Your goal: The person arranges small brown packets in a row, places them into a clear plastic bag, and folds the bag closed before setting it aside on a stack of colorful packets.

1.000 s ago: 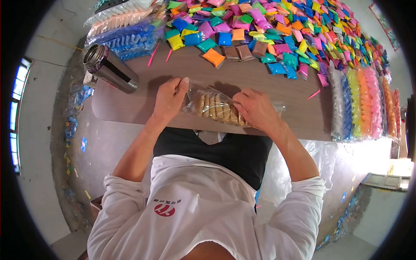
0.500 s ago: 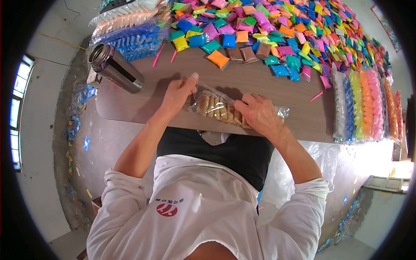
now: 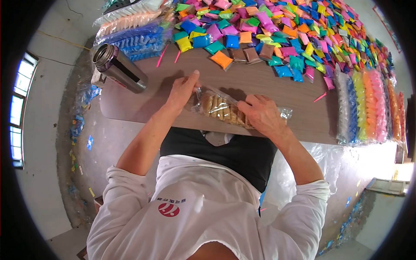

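A long clear plastic bag (image 3: 219, 107) lies on the table near its front edge, with a row of plump tan-brown pieces inside. I cannot make out exactly what those pieces are. My left hand (image 3: 184, 89) is closed at the bag's left end, thumb and fingers pinching the loose plastic. Over the right part of the bag, my right hand (image 3: 263, 113) has its fingers curled onto the plastic at the upper edge. The bag's crinkled right end (image 3: 286, 113) sticks out beyond that hand.
A steel flask (image 3: 119, 69) without a lid leans at the left. A big heap of colourful small packets (image 3: 277, 39) covers the back. Bagged rows of packets stand at the right (image 3: 368, 106) and back left (image 3: 134, 41). Pink sticks (image 3: 162, 56) lie on the table (image 3: 147, 104).
The whole view has shifted slightly, so everything sits a little further right. Both hands keep their hold on the bag, with hardly any movement.
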The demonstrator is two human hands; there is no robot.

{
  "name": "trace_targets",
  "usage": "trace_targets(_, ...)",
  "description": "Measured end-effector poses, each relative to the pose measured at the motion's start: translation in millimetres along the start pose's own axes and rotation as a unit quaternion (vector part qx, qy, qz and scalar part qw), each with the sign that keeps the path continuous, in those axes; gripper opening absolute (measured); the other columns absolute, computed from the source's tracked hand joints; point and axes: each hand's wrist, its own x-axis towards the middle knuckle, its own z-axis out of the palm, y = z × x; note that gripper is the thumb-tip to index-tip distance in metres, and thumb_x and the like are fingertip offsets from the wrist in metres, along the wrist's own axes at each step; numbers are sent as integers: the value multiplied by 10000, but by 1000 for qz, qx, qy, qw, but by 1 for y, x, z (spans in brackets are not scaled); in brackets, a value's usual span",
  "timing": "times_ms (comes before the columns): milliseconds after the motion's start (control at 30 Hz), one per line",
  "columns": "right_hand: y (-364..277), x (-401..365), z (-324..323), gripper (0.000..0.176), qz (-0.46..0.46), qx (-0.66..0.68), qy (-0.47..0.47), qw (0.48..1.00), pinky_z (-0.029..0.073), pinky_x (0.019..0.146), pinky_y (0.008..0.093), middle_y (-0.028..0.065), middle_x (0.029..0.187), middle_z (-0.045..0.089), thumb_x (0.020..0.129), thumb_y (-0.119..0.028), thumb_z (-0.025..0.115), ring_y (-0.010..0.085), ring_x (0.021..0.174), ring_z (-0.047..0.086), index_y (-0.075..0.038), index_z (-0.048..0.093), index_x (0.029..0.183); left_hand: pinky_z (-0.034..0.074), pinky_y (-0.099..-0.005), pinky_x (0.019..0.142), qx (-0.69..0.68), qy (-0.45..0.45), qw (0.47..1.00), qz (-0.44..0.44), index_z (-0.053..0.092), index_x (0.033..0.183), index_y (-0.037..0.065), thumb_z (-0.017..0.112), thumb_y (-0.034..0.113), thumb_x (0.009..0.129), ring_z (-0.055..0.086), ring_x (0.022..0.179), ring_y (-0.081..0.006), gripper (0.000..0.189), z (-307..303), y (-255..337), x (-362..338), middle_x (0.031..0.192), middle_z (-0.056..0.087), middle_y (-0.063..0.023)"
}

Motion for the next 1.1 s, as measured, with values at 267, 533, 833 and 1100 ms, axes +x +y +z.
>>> trace_targets(267,-2,-1,-5,200,12,-2,-9,1000,542,755,389,58,849,545,744,-83,660,250,837,639,-111,604,934,435,-277,804,-22,-63,998,12,705,975,-8,645,395,977,560,838,-110,408,7,8,-2,878,641,-28)
trace_targets(533,-1,-2,1,170,6,7,15,1000,541,732,378,54,829,533,748,-98,668,239,797,638,-107,591,898,455,-296,843,23,16,999,36,710,997,-13,580,394,1010,612,862,-130,427,-33,-14,-11,912,670,-55)
trace_targets(833,0,1,0,142,7,14,20,1000,536,706,382,51,802,523,749,-95,664,237,773,638,-107,593,872,429,-311,860,13,-16,999,51,650,774,22,485,560,1010,572,875,-156,610,-21,-19,-6,881,659,-64)
trace_targets(1100,-1,1,0,149,7,4,15,1000,547,718,376,58,858,551,745,-79,666,244,794,656,-101,591,872,435,-289,796,11,-38,998,39,666,814,19,612,478,976,537,811,-130,490,-2,-5,2,825,624,-27)
